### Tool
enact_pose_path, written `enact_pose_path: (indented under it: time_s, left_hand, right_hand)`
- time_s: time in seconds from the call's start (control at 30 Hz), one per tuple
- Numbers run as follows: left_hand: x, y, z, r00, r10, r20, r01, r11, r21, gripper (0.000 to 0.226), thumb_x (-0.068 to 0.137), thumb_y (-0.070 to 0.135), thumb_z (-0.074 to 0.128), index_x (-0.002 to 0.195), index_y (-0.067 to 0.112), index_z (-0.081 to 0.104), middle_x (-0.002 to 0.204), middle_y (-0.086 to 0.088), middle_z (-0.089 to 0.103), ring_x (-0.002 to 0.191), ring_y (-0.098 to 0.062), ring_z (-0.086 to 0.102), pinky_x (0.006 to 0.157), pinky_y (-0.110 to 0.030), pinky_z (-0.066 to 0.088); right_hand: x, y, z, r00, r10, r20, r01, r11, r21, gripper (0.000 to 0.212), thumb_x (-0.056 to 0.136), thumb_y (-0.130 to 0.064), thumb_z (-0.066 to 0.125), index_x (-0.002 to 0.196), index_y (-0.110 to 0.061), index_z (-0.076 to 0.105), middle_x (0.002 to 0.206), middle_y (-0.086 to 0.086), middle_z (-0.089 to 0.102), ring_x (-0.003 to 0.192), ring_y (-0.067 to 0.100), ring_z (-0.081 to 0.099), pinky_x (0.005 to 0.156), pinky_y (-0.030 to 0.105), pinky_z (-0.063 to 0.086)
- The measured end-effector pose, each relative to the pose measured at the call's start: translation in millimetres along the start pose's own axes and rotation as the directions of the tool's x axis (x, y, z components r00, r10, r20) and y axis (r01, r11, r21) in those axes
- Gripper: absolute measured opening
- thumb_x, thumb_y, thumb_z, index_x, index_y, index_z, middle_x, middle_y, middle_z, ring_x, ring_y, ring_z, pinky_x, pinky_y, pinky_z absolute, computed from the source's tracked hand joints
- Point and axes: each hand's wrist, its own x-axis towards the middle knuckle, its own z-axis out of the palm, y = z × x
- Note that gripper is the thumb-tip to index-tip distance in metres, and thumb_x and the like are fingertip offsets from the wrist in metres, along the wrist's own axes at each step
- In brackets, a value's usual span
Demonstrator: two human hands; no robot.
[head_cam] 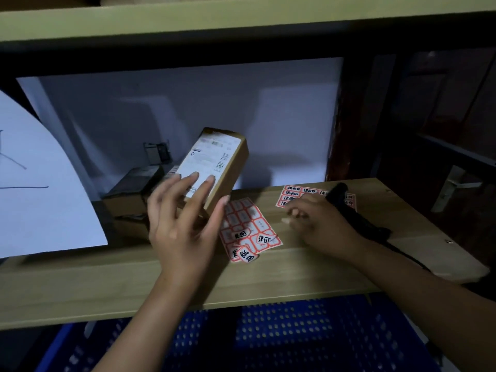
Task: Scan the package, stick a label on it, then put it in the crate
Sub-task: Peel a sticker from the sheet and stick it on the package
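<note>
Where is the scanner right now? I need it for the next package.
The black scanner lies on the wooden shelf, right of centre, behind the right hand and overlapping the far label sheet.

a white sheet [40,189] with pen lines leans at left; dark boxes [134,189] sit behind; door handle [453,187] far right.

Label sheets [249,232] on the shelf [295,275] — crate [308,334] below, in front

The front strip of the worktop [112,288] is bare. Two sticker sheets [248,229] and a black scanner [349,208] take up the middle right. Boxes [134,189] block the back left. The shelf above [188,20] hangs low.
</note>
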Motion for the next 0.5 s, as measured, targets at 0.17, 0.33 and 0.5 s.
enact_pose_path:
  time_s: [0.17, 0.33, 0.5]
  left_hand:
    - [-23.8, -3.3, -3.4, 0.993, 0.047, 0.106, -0.050, 0.998, 0.028, 0.030, 0.095, 0.029, 0.082, 0.121, 0.015, 0.080, 0.125, -0.012, 0.076, 0.122, -0.041, 0.066, 0.107, -0.048, 0.057]
    - [-33.9, -6.8, -6.0, 0.985, 0.088, 0.149, -0.101, 0.992, 0.080, 0.029, 0.096, 0.033, 0.080, 0.121, 0.018, 0.081, 0.126, -0.009, 0.077, 0.122, -0.037, 0.066, 0.100, -0.047, 0.060]
    - [-38.5, -13.0, -2.4, 0.980, 0.121, 0.160, -0.139, 0.984, 0.110, 0.029, 0.096, 0.033, 0.080, 0.121, 0.019, 0.081, 0.127, -0.008, 0.077, 0.122, -0.035, 0.068, 0.100, -0.050, 0.061]
  right_hand:
    - [22.2, -21.1, 38.6, 0.955, 0.058, 0.291, -0.125, 0.968, 0.219, 0.022, 0.089, -0.025, 0.073, 0.111, -0.027, 0.078, 0.102, -0.005, 0.064, 0.091, 0.012, 0.064, 0.085, 0.032, 0.054]
    - [25.6, -17.4, 48.0, 0.931, 0.123, 0.344, -0.220, 0.940, 0.260, 0.005, 0.084, -0.021, 0.076, 0.081, -0.025, 0.075, 0.088, -0.012, 0.068, 0.086, 0.011, 0.067, 0.080, 0.037, 0.057]
    - [17.9, -37.6, 21.2, 0.978, 0.205, 0.050, -0.197, 0.804, 0.561, 0.014, 0.093, -0.002, 0.063, 0.086, -0.013, 0.065, 0.077, 0.014, 0.066, 0.066, 0.016, 0.061, 0.064, 0.026, 0.048]
